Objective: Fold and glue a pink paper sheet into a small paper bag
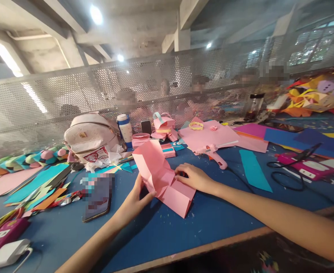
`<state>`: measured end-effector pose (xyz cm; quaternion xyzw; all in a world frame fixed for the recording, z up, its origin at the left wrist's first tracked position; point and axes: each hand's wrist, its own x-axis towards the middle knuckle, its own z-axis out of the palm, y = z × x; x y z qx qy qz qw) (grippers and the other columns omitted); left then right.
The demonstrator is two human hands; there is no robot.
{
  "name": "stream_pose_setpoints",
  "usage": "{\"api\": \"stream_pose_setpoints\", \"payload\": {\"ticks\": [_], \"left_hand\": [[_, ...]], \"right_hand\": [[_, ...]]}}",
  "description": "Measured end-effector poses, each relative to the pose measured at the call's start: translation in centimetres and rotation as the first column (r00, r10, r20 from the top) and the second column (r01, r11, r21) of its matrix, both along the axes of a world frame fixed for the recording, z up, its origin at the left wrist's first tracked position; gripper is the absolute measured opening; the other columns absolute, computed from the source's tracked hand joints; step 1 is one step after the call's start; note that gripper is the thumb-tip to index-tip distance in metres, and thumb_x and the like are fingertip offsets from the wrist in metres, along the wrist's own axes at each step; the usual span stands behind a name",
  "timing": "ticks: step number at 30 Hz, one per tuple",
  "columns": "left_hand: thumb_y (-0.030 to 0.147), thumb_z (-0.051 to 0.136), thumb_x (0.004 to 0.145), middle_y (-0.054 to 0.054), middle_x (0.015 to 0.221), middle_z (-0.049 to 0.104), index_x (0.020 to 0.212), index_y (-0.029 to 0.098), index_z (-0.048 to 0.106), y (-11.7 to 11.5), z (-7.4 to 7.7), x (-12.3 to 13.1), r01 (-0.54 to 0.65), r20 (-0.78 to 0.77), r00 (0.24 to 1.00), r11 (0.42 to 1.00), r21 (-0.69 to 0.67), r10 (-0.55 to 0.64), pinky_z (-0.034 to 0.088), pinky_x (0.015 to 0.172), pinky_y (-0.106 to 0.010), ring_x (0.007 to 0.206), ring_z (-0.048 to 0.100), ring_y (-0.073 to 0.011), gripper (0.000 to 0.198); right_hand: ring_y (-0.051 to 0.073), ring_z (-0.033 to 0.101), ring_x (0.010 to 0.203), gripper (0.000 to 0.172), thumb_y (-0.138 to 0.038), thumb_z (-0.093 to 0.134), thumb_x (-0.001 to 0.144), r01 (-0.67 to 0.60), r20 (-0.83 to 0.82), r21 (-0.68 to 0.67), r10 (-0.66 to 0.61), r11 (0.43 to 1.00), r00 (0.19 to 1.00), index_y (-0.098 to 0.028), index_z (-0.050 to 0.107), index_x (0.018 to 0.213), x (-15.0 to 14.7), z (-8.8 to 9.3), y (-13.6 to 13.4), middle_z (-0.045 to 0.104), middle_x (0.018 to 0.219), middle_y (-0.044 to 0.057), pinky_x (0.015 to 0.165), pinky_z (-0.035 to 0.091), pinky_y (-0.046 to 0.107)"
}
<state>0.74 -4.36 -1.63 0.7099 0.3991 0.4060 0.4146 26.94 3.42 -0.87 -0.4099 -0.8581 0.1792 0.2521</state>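
A folded pink paper piece with raised flaps rests on the blue tabletop in front of me. My left hand grips its left side, thumb on the near face and fingers behind the upright flap. My right hand is curled at the right side, its fingertips closed on a folded edge of the same paper. Beyond my right hand lies a pink hot glue gun, its nozzle toward the upper right and its cord trailing right. A phone lies left of my left hand.
A backpack, a white bottle and pink paper pieces stand along a perforated metal screen. Colored sheets, a teal strip and a magenta power strip with cables lie right. Paper scraps lie left.
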Motion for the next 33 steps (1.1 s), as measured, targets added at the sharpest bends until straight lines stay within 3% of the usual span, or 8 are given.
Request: {"api": "stream_pose_setpoints", "payload": {"ticks": [3, 7, 12, 19, 22, 25, 28, 33], "left_hand": [[0.036, 0.057, 0.092, -0.013, 0.144, 0.048, 0.142, 0.022, 0.035, 0.7, -0.1, 0.8, -0.032, 0.028, 0.999, 0.999, -0.006, 0.032, 0.039, 0.111, -0.04, 0.131, 0.05, -0.0242, 0.056], [0.031, 0.059, 0.089, -0.015, 0.147, 0.044, 0.15, 0.02, 0.021, 1.8, -0.7, 0.5, -0.032, 0.02, 0.999, 0.999, 0.004, 0.031, 0.035, 0.113, -0.044, 0.137, 0.043, -0.0276, 0.073], [0.029, 0.063, 0.085, -0.014, 0.146, 0.046, 0.153, 0.021, 0.017, 2.3, -0.8, 0.2, -0.029, 0.02, 0.999, 1.0, -0.004, 0.029, 0.036, 0.113, -0.047, 0.134, 0.046, -0.0307, 0.082], [0.026, 0.058, 0.088, -0.012, 0.145, 0.047, 0.146, 0.022, 0.027, 2.3, -0.7, -0.4, -0.064, -0.062, 0.996, 0.996, 0.057, 0.068, 0.038, 0.112, -0.043, 0.131, 0.049, -0.0254, 0.066], [0.025, 0.058, 0.087, -0.01, 0.127, 0.056, 0.135, 0.021, 0.033, 1.3, -0.3, -1.1, -0.222, -0.199, 0.944, 0.954, 0.2, 0.262, 0.049, 0.098, -0.042, 0.113, 0.06, -0.0229, 0.055], [0.026, 0.054, 0.09, -0.004, 0.099, 0.059, 0.113, 0.021, 0.047, -1.1, 0.8, -1.2, -0.316, -0.367, 0.804, 0.859, 0.403, 0.468, 0.054, 0.081, -0.037, 0.091, 0.063, -0.0193, 0.025], [0.019, 0.043, 0.097, -0.004, 0.098, 0.062, 0.101, 0.023, 0.056, -3.8, 1.5, -0.6, -0.067, -0.548, 0.765, 0.888, 0.455, 0.339, 0.054, 0.078, -0.033, 0.089, 0.063, -0.0175, 0.014], [0.012, 0.044, 0.094, -0.007, 0.112, 0.068, 0.117, 0.021, 0.059, -5.5, 0.7, 0.5, 0.168, -0.663, 0.676, 0.809, 0.563, 0.321, 0.058, 0.083, -0.037, 0.097, 0.066, -0.0211, 0.029]], "right_hand": [[0.022, 0.06, 0.09, 0.013, -0.03, 0.059, 0.089, -0.017, 0.022, 0.019, 0.017, 1.0, 1.0, -0.021, 0.068, 0.087, 0.0, 0.2, -0.1, 0.067, 0.089, 0.004, 0.071, 0.042, 0.03], [0.02, 0.062, 0.087, 0.012, -0.027, 0.061, 0.088, -0.07, 0.043, 0.026, 0.069, 0.997, 0.997, -0.022, 0.072, 0.087, 0.2, 0.7, -0.6, 0.069, 0.089, 0.003, 0.072, 0.042, 0.028], [0.017, 0.066, 0.083, 0.015, -0.025, 0.059, 0.091, -0.236, 0.108, 0.052, 0.229, 0.97, 0.967, -0.022, 0.074, 0.092, -0.1, 2.2, -2.4, 0.074, 0.093, 0.001, 0.071, 0.044, 0.026], [0.023, 0.054, 0.123, 0.04, -0.031, 0.049, 0.098, -0.562, 0.407, 0.321, 0.424, 0.763, 0.809, -0.013, 0.056, 0.133, -0.8, 1.3, -4.1, 0.061, 0.133, 0.011, 0.106, 0.038, 0.038], [0.022, 0.055, 0.122, 0.04, -0.025, 0.044, 0.099, -0.616, 0.455, 0.369, 0.443, 0.696, 0.772, -0.008, 0.054, 0.134, -0.9, 0.3, -3.9, 0.061, 0.132, 0.015, 0.107, 0.039, 0.038], [0.023, 0.058, 0.117, 0.037, -0.024, 0.044, 0.098, -0.623, 0.476, 0.393, 0.43, 0.676, 0.767, -0.007, 0.057, 0.129, -0.9, 0.1, -3.8, 0.063, 0.128, 0.016, 0.102, 0.042, 0.038], [0.023, 0.057, 0.116, 0.036, -0.026, 0.044, 0.099, -0.629, 0.493, 0.368, 0.43, 0.684, 0.756, -0.01, 0.058, 0.128, -1.1, 0.5, -3.8, 0.064, 0.125, 0.014, 0.1, 0.043, 0.038], [0.021, 0.058, 0.11, 0.037, -0.029, 0.049, 0.098, -0.622, 0.48, 0.346, 0.436, 0.703, 0.761, -0.015, 0.054, 0.132, -1.5, 0.9, -3.4, 0.066, 0.117, 0.011, 0.095, 0.045, 0.036]]}}
